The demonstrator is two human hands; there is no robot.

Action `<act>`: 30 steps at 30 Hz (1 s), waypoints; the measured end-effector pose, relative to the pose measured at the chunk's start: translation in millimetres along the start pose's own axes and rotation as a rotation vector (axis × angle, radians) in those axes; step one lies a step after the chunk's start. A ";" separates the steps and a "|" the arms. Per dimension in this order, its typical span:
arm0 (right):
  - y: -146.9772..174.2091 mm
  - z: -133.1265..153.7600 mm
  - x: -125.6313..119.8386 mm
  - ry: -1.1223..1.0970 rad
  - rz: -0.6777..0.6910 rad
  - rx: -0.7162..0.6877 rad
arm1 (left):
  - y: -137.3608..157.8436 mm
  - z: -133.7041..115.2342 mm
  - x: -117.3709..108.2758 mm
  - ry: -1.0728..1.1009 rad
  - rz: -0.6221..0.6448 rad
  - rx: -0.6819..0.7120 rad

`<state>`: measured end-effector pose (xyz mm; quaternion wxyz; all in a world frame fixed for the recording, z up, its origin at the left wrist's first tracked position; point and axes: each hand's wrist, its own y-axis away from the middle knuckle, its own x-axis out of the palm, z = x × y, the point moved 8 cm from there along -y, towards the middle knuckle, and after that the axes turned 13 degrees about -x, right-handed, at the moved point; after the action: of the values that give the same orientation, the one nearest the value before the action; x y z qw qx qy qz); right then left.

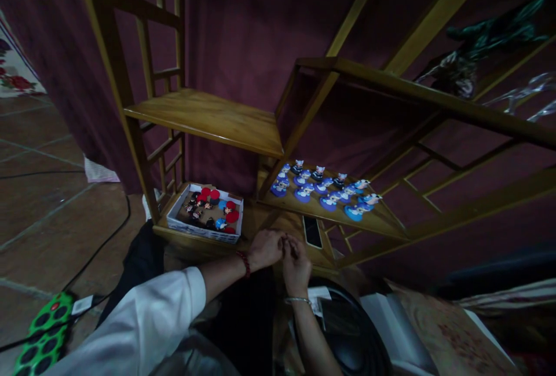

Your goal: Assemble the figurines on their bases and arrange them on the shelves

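Note:
My left hand [266, 248], with a red bead bracelet at the wrist, meets my right hand [297, 263], which has a silver bangle. Both are closed, fingertips together, above the bottom shelf's front. Whatever they hold, if anything, is too dark and small to make out. Left of them, an open cardboard box [202, 230] contains several small figurines with red, black and blue parts. Beyond my right hand, rows of small figurines [304, 192] stand on a wooden shelf [382, 221], mostly on purple or blue round bases; a few at the back are dark.
A phone [311, 231] lies on the bottom board right of my hands. The wooden rack has a higher shelf [208, 118] and slanting posts. A black round container [351, 329] stands at lower right. A green power strip [46, 329] and cables lie on the tiled floor at left.

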<state>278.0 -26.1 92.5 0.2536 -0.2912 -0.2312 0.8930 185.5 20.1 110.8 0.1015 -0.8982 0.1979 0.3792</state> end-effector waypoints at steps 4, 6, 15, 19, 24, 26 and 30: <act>9.7 9.5 33.7 0.046 0.114 -0.058 | 2.1 32.6 -5.2 -0.037 0.006 -0.062; 12.0 12.3 48.3 0.072 0.158 -0.064 | 1.9 47.7 -8.5 -0.050 0.017 -0.106; 12.1 15.5 108.2 0.100 0.333 -0.036 | -2.1 99.6 -24.4 -0.163 0.018 -0.217; 6.8 19.0 132.0 0.139 0.427 -0.038 | -5.8 120.8 -31.6 -0.186 0.025 -0.264; 0.9 18.1 164.0 0.219 0.603 -0.009 | -10.6 146.6 -40.0 -0.256 0.073 -0.327; -1.0 17.8 176.2 0.250 0.657 -0.025 | -12.4 156.4 -41.4 -0.278 0.099 -0.339; -5.0 19.1 198.4 0.268 0.731 -0.067 | -14.8 176.4 -40.6 -0.304 0.141 -0.354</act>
<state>128.2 89.2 29.2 -0.0629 -0.4766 -0.1061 0.8704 53.1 103.3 18.6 -0.0556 -0.8185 0.1728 0.5451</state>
